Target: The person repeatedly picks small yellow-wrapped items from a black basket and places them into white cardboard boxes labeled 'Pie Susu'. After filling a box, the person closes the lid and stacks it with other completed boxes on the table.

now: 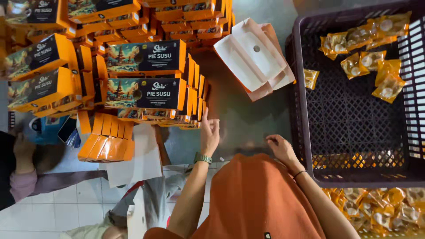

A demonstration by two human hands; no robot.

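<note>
Head view: grey table (248,119), white tiled floor (75,203).

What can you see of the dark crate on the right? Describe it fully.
The crate looks like dark purple plastic, with a lattice floor and slotted walls. It sits open-topped at the table's right side. A few orange wrapped packets lie in its far corner; most of the floor is bare. The right hand rests beside its near left corner.
</note>
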